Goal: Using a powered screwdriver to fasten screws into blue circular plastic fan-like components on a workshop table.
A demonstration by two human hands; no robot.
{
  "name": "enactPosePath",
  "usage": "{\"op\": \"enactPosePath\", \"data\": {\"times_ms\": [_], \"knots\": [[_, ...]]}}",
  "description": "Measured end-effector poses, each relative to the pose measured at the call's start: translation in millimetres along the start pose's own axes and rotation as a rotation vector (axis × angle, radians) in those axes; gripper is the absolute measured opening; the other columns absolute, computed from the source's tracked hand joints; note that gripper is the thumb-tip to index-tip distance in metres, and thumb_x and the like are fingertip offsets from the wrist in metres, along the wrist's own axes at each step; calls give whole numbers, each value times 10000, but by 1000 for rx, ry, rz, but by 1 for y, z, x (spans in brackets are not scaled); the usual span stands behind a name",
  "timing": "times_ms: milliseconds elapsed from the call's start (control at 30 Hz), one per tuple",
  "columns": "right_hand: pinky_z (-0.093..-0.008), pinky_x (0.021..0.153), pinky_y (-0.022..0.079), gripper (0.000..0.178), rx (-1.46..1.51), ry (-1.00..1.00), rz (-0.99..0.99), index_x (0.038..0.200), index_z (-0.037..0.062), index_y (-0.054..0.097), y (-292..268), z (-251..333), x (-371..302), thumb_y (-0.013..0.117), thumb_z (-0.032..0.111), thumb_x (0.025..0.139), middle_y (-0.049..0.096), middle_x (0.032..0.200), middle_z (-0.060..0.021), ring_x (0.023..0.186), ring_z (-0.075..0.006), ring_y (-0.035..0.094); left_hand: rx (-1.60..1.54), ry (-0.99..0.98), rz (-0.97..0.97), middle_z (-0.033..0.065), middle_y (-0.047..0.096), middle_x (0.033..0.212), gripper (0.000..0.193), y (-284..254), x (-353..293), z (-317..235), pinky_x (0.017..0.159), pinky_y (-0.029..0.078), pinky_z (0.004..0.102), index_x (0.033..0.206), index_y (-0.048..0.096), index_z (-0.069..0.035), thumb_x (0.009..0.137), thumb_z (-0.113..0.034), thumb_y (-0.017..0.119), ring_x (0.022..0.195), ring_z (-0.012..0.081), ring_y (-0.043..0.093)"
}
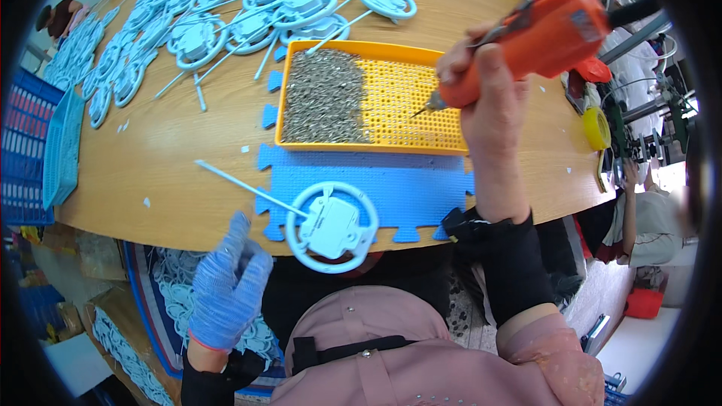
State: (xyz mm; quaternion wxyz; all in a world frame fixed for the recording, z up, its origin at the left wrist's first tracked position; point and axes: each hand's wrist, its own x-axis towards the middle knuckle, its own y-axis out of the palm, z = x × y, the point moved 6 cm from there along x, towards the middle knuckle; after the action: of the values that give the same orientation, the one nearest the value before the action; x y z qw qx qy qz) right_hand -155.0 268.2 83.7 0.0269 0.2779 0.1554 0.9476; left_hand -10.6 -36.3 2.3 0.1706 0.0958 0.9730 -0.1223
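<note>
In my right hand [492, 101] is an orange electric screwdriver [541, 37], gripped round its body. Its thin bit points down and left over the yellow perforated tray [414, 143]. Small metal screws [323, 98] fill the tray's left part. My left hand [233, 286], in a blue knitted glove, is held off the table's near edge with fingers stretched out and apart, holding nothing. To its right a light-blue plastic ring-shaped part [331, 227] with a long thin rod lies on the blue foam mat [376, 180], overhanging the near edge.
Many similar light-blue parts [271, 7] are heaped at the far left of the wooden table [173, 195]. Blue plastic crates [64, 146] stand at the left edge. On the right are yellow tape [596, 129] and another person [650, 225]. More parts lie in a bin below.
</note>
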Motion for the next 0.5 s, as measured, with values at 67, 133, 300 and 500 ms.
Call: {"op": "enactPosePath", "data": {"times_ms": [67,133,300,500], "knots": [[-238,526,439,375,54,-31,-12,1005,-8,526,14,19,-1,717,263,832,566,700,-53,591,-135,560,642,401,-281,145,608,1033,632,-11,-4,-34,736,510,336,1299,479,-18,754,-188,750,877,277,622],[-295,613,435,455,-26,-46,128,1027,58,497,41,39,-10,623,465,867,512,717,-29,607,-140,501,837,694,-164,175,547,1179,739,12,2,-70,946,408,425,1275,501,-48,649,-294,807,1098,353,524],[-270,515,419,508,-75,105,341,993,58,468,105,50,-62,636,512,840,510,683,-29,529,-133,489,932,823,-39,175,527,1202,757,55,34,-69,1018,320,461,1193,541,-47,609,-465,779,1150,362,485],[-272,508,420,501,-68,161,291,977,53,465,105,40,-78,683,475,818,509,665,-35,525,-132,492,812,794,-185,146,568,1043,669,55,41,-66,862,365,454,1103,591,-59,600,-459,777,991,339,533]]}}
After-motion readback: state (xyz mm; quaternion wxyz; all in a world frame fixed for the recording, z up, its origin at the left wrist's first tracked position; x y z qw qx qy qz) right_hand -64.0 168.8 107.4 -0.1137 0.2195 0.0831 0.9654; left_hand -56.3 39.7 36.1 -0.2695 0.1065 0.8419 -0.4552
